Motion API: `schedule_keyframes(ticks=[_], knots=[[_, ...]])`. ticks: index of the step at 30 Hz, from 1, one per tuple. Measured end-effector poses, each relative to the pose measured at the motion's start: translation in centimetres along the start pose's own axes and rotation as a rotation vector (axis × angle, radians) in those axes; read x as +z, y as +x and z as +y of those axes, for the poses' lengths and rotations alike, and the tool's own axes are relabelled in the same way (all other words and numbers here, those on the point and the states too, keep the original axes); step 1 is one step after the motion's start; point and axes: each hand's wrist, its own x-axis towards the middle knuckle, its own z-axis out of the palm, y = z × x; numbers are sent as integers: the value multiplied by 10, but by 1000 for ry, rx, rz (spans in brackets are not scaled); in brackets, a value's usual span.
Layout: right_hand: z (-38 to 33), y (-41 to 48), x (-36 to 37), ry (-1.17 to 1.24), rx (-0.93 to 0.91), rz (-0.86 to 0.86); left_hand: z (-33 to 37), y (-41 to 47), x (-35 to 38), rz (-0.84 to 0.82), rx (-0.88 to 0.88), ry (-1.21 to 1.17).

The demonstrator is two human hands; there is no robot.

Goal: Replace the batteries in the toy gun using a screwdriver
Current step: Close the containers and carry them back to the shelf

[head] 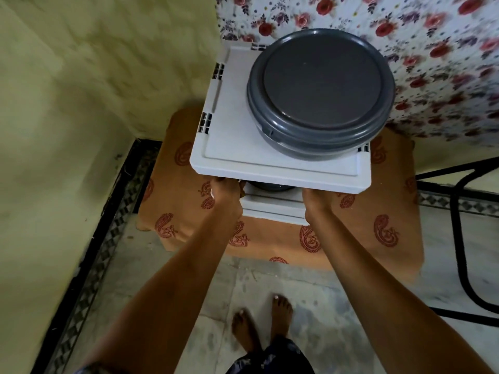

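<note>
No toy gun, screwdriver or batteries show in this view. A white plastic shelf unit point(232, 147) stands in front of me, and a grey round lidded container point(318, 87) sits on its top. My left hand point(225, 197) grips under the front left edge of the top shelf, its fingers hidden beneath. My right hand point(317, 202) reaches under the front right edge, with its fingers out of sight too. A lower white shelf point(272, 209) with another dark container point(270, 186) shows between my hands.
The unit stands on an orange paisley cloth point(270, 238) on the tiled floor. A yellow wall point(81, 103) is on the left, a floral curtain point(432, 49) at the back right. A black metal frame point(459, 238) is on the right. My bare feet point(262, 325) are below.
</note>
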Motion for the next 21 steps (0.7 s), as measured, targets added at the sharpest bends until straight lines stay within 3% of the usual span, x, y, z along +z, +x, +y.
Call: schedule_keyframes(ticks=[3,5,7,10,15,18,21], knots=[[-2,-5,0,-70,2,-74,1,-2,-4,-27,-53,-50],[1,-20,-4,-72,-75,-5,-5,-10,-15,-89,-126,-163],[12,-40,-8,-21,-178,36,-14,-27,-27,-101,-138,-103],[30,-77,-14,-99,-274,-94,-24,-60,-45,-69,-115,62],[29,-139,-30,-277,-501,-277,-20,-123,-78,-59,-194,46],[-1,-164,-41,-272,-647,-318,-7,-157,-88,-41,-102,71],[-47,-176,-51,-283,-856,-236,21,-180,-86,-61,114,95]])
